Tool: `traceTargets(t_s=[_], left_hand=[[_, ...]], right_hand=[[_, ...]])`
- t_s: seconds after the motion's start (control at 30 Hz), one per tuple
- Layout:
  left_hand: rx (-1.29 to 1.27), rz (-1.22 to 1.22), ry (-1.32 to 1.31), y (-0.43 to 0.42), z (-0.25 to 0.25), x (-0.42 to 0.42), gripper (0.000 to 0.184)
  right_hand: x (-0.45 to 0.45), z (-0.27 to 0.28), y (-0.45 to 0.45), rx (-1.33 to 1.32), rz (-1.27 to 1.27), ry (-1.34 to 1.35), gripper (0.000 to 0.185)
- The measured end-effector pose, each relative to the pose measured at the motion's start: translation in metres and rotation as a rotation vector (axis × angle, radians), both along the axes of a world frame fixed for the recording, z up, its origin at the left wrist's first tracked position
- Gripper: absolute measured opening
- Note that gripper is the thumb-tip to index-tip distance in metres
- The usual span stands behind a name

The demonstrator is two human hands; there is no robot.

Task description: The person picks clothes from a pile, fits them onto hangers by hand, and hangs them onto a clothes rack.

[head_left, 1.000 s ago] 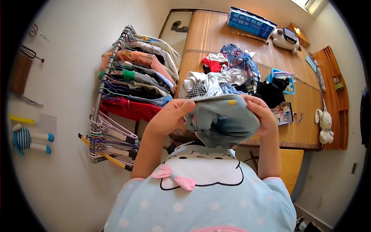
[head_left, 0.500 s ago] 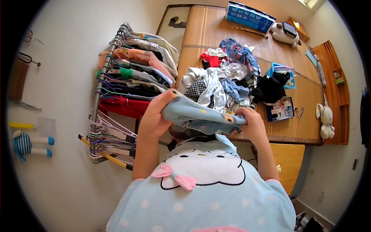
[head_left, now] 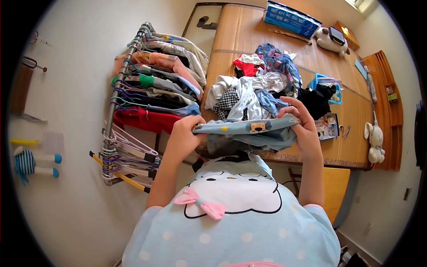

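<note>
A light blue printed cloth [head_left: 249, 129] is stretched between my two hands, above the near edge of the mat-covered bed. My left hand [head_left: 187, 133] grips its left end, fingers closed on it. At the right end my right hand [head_left: 300, 122] pinches the cloth between thumb and fingers. An animal face and a yellow star show on its upper band, and the rest hangs below in folds. Just beyond lies a heap of clothes [head_left: 244, 95] in white, checked, blue and red. Black clothing [head_left: 313, 101] lies to the right of the heap.
On the left stands a metal rack [head_left: 116, 95] with hung clothes and bare hangers [head_left: 129, 155]. The bed [head_left: 231, 35] also bears a blue package [head_left: 291, 20], a blue basket [head_left: 340, 95], a small box [head_left: 333, 127] and plush toys [head_left: 376, 142].
The cloth was bunched and open, then tilted down to the right; now it is drawn out nearly level. My right hand has risen and moved right, and my left hand has lowered slightly.
</note>
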State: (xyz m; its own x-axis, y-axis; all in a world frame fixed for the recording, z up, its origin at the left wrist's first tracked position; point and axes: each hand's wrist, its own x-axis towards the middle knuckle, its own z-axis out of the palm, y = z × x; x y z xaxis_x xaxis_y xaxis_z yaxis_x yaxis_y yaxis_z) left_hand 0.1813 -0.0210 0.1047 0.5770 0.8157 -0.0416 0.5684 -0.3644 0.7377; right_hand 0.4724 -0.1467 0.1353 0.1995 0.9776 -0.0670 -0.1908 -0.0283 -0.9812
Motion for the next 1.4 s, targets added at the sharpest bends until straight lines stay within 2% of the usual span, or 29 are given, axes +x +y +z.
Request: traceTargets(t_s=[0.07,0.13,0.17,0.23,0.27,0.3,0.37,0.4,0.47,0.53,0.6,0.67,0.73,0.8,0.83,0.87,0.9,0.93,0.97,1.0,1.03,1.07,1.13,1.17,1.23,1.27,1.33,1.37,1.4], left_hand=[[0.010,0.018,-0.072,-0.001,0.006,0.000,0.028],[0.203,0.177,-0.087,0.000,0.012,0.000,0.034],[0.168,0.204,-0.064,0.003,0.019,-0.003,0.047],[0.263,0.270,-0.086,0.006,0.011,-0.009,0.048],[0.361,0.315,-0.104,0.008,0.004,-0.013,0.048],[0.517,0.287,0.005,0.010,-0.004,-0.022,0.049],[0.476,0.378,0.010,0.002,-0.005,-0.032,0.049],[0.430,0.439,0.008,-0.004,-0.005,-0.035,0.050],[0.333,0.499,-0.126,-0.021,0.005,-0.037,0.055],[0.350,0.583,-0.285,-0.042,0.026,-0.036,0.059],[0.529,0.538,-0.424,-0.046,0.006,-0.035,0.057],[-0.032,0.531,-0.372,-0.053,-0.028,-0.041,0.037],[-0.206,0.632,-0.569,-0.064,-0.087,-0.050,0.020],[-0.202,0.734,-0.584,-0.083,-0.057,-0.064,0.015],[-0.218,0.721,-0.696,-0.090,-0.057,-0.073,0.016],[-0.213,0.745,-0.701,-0.098,-0.055,-0.076,0.016],[-0.236,0.744,-0.649,-0.104,-0.042,-0.078,0.017],[-0.259,0.740,-0.599,-0.110,-0.033,-0.079,0.020],[-0.208,0.657,-0.537,-0.116,-0.032,-0.083,0.034],[-0.202,0.671,-0.545,-0.119,-0.035,-0.083,0.034],[-0.177,0.539,-0.556,-0.121,-0.040,-0.082,0.040],[-0.152,0.404,-0.562,-0.122,-0.044,-0.082,0.045],[-0.157,0.304,-0.611,-0.123,-0.053,-0.080,0.052],[-0.178,0.296,-0.582,-0.124,-0.054,-0.080,0.053],[-0.201,0.295,-0.559,-0.124,-0.052,-0.081,0.053],[-0.190,0.297,-0.584,-0.124,-0.049,-0.083,0.053],[-0.184,0.295,-0.608,-0.125,-0.047,-0.089,0.053],[-0.185,0.324,-0.602,-0.125,-0.047,-0.092,0.053],[-0.188,0.353,-0.597,-0.126,-0.048,-0.094,0.052]], right_hand=[[-0.007,0.015,0.008,-0.035,0.024,0.050,0.059],[-0.014,0.030,0.013,-0.005,0.083,-0.075,0.061],[-0.016,0.036,0.014,-0.057,0.140,-0.321,0.062],[-0.020,0.044,0.017,-0.122,0.223,-0.890,0.056],[-0.021,0.038,0.018,-0.106,0.247,-0.895,0.056],[-0.020,0.025,0.017,-0.096,0.241,-1.079,0.052],[-0.018,0.005,0.021,0.012,0.189,-1.426,0.042],[-0.015,0.002,0.027,0.087,0.187,-1.516,0.047],[-0.024,0.010,0.033,0.042,0.095,-1.310,0.053],[-0.046,0.039,0.030,0.189,-0.012,-1.178,0.061],[-0.057,0.035,0.035,0.367,0.052,-1.225,0.044],[-0.037,-0.015,0.038,-0.221,0.689,-1.271,0.025],[-0.035,-0.025,0.044,0.024,1.368,-1.339,0.014],[-0.062,0.016,0.064,0.007,1.435,-1.222,0.013],[-0.073,0.034,0.077,-0.024,1.455,-0.991,0.015],[-0.080,0.034,0.098,0.108,1.528,-0.705,0.023],[-0.092,0.026,0.114,0.016,1.506,-0.367,0.032],[-0.108,-0.012,0.126,0.073,1.303,0.051,0.035],[-0.138,-0.011,0.142,-0.128,1.065,-0.127,0.033],[-0.175,-0.029,0.157,-0.032,0.876,-0.540,0.028],[-0.208,-0.055,0.170,0.125,0.880,-0.551,0.027],[-0.238,-0.095,0.186,0.126,0.991,-0.429,0.033],[-0.302,-0.154,0.204,-0.124,1.129,-0.239,0.040],[-0.332,-0.163,0.200,-0.199,1.059,-0.254,0.042],[-0.372,-0.218,0.206,-0.104,1.123,-0.319,0.040],[-0.381,-0.231,0.205,-0.105,1.125,-0.319,0.040],[-0.391,-0.248,0.203,-0.263,1.211,-0.062,0.050],[-0.392,-0.256,0.198,-0.227,1.113,-0.039,0.039],[-0.388,-0.254,0.198,-0.233,1.110,-0.041,0.039]])
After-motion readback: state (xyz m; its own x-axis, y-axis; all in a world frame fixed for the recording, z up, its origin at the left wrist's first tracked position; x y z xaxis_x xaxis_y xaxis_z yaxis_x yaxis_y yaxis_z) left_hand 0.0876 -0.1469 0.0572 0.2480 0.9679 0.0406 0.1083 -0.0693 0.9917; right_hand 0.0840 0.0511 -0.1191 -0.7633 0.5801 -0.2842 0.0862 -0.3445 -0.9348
